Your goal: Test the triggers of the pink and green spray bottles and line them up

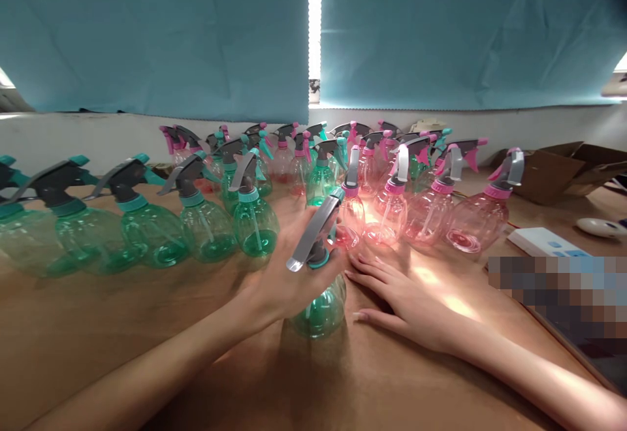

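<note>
My left hand point(289, 268) is wrapped round the neck of a green spray bottle point(319, 310) with a grey trigger head, which stands upright on the wooden table. Flat on the table to its right lies my right hand point(401, 294), fingers spread and holding nothing, the tips close to the bottle. Left of my hands runs a row of green spray bottles point(255, 228) with teal collars. Pink spray bottles point(386, 215) form a row ahead of my right hand. Both rows hold some liquid-like tint at the base.
Behind, more pink and green spray bottles point(281, 157) stand crowded near the wall. To the right are an open cardboard box point(558, 173), a white computer mouse point(600, 227) and a white box point(543, 241). Blue blinds point(157, 39) hang over the window.
</note>
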### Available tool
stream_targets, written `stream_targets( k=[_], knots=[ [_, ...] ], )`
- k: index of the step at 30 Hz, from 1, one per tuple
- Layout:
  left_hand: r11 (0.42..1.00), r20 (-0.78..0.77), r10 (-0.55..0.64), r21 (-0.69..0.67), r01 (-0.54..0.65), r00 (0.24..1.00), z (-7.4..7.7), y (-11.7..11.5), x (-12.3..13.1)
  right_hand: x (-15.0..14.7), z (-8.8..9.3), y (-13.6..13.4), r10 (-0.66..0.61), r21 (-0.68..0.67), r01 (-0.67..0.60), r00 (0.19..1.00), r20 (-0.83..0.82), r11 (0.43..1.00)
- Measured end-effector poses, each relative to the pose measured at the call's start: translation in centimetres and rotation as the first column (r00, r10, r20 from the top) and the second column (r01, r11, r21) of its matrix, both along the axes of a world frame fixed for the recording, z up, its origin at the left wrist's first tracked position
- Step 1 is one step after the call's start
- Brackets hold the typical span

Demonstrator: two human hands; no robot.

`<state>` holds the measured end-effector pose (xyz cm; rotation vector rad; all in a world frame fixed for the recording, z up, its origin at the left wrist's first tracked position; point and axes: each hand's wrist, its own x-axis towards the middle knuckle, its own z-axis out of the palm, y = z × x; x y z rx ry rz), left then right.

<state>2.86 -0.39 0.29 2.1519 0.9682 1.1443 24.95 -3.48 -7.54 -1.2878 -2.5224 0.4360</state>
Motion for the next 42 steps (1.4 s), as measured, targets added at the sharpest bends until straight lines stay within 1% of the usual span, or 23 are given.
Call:
stream_targets(
  k=[4, 7, 11, 18, 27, 38, 42],
  knots=[
    [1.0, -0.005, -0.001, -0.016, 0.001, 1.0, -0.5, 0.0, -0.2, 0.0, 0.0, 0.1, -0.001, -0.001, 0.001, 1.0, -0.002, 1.0],
    [0.999, -0.004, 0.03, -0.024, -0.031, 1.0, -1.1, 0.0, -0.3, 0.0, 0.0, 0.1, -0.002, -0.002, 0.002, 1.0, 0.011, 1.0],
    [0.999, 0.009, 0.053, 0.001, -0.053, 0.999, -1.4, 0.0, -0.3, -0.1, 0.0, 0.2, -0.002, -0.003, 0.002, 0.999, 0.042, 1.0],
    [0.997, -0.001, 0.076, -0.023, -0.076, 0.997, -1.4, -0.1, -0.3, -0.1, -0.1, 0.1, -0.002, -0.009, 0.003, 1.0, 0.023, 1.0],
    [0.999, 0.028, 0.015, -0.043, -0.014, 1.0, -0.9, -0.3, -0.2, 0.0, -0.3, 0.1, -0.01, -0.02, 0.01, 1.0, -0.015, 1.0],
    [0.999, 0.015, 0.031, -0.042, -0.03, 0.999, -1.0, -0.1, -0.2, 0.0, 0.2, 0.0, -0.01, -0.039, 0.011, 0.999, 0.034, 0.999],
    [0.999, 0.024, 0.018, -0.052, -0.017, 1.0, -1.0, -0.2, -0.2, 0.0, 0.1, -0.1, -0.015, -0.031, 0.016, 1.0, 0.027, 0.999]
  ],
)
